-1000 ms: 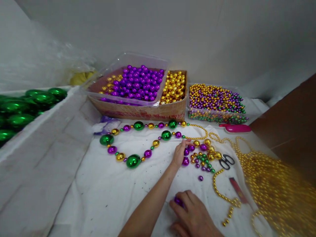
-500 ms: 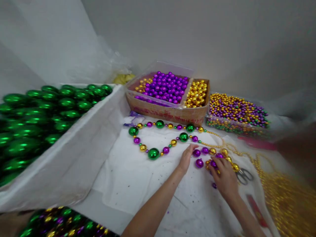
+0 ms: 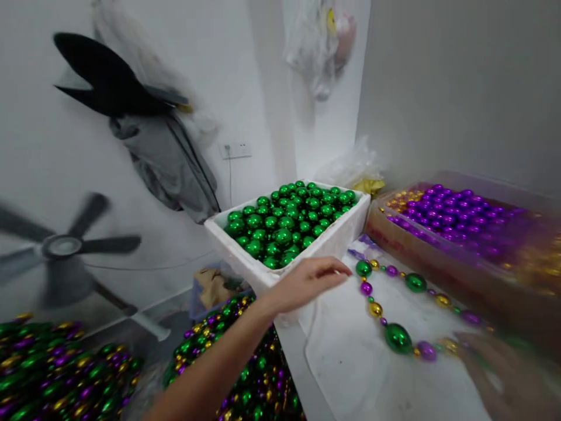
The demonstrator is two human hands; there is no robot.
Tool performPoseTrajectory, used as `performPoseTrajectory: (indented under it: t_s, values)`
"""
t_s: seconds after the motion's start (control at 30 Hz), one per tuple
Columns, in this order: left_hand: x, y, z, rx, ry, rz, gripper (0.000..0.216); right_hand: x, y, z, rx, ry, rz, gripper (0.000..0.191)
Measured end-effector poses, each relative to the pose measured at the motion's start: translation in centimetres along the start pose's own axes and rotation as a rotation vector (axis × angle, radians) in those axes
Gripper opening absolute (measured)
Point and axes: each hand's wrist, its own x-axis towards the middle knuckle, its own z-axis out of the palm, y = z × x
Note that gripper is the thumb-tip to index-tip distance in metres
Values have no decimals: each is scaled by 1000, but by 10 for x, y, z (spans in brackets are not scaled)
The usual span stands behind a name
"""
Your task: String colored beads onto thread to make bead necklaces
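Note:
A bead necklace (image 3: 398, 338) of large green, purple and gold balls with small beads between them lies in a loop on the white cloth (image 3: 346, 362). My left hand (image 3: 313, 276) reaches past the corner of a white foam box (image 3: 346, 225), its fingers stretched out close to the green ball at the loop's left end. Nothing shows in that hand. At the lower right, my right hand (image 3: 504, 374) is smeared by motion beside the necklace's near strand. Whether its fingers hold the strand is unclear. Green balls (image 3: 284, 222) fill the foam box.
A box of purple balls (image 3: 456, 213) stands behind the necklace. Finished-looking bead strands (image 3: 245, 351) hang below the table's left edge, with another heap (image 3: 65, 368) farther left. A fan (image 3: 63, 245) stands by the wall, under a hanging grey jacket (image 3: 170, 164).
The view has swung left. My left hand has moved from beside the loose purple balls to the necklace's left end. My right hand has left the loose balls for the near strand.

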Motion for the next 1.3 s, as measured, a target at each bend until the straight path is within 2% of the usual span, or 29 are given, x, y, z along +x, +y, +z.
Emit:
performPoseTrajectory:
  t_s: [0.1,0.13,0.17,0.23,0.33,0.43,0.53,0.63,0.73,0.87,1.03,1.2,1.3]
  values:
    - [5,-30,-85,401,293,-186,32,56,-63,29,139,-140,-177,25]
    - [7,-43,-109,601,404,-282,33,75,-88,40,201,-176,-218,23]
    - [10,-56,-130,684,488,-343,35,93,-114,51,264,-209,-247,22]
    - [14,-80,-163,791,584,-426,39,125,-162,77,396,-283,-265,21]
    - [22,-111,-189,891,614,-537,49,162,-219,121,479,-349,-216,26]
    - [33,-132,-193,950,537,-583,57,185,-256,162,426,-374,-138,50]
    - [43,-146,-189,1009,427,-560,56,198,-278,192,347,-412,-59,74]
    - [48,-153,-185,1071,329,-521,51,205,-292,210,274,-450,9,80]
    - [51,-157,-184,1114,257,-488,45,208,-299,220,206,-471,66,73]
    - [52,-157,-184,1128,228,-451,37,210,-298,223,157,-485,81,54]
    - [51,-154,-178,1100,258,-419,37,217,-289,220,210,-544,82,51]
    - [50,-150,-174,1024,371,-400,39,224,-281,206,436,-607,133,49]
    - [51,-151,-179,921,467,-410,38,223,-281,189,677,-743,150,40]
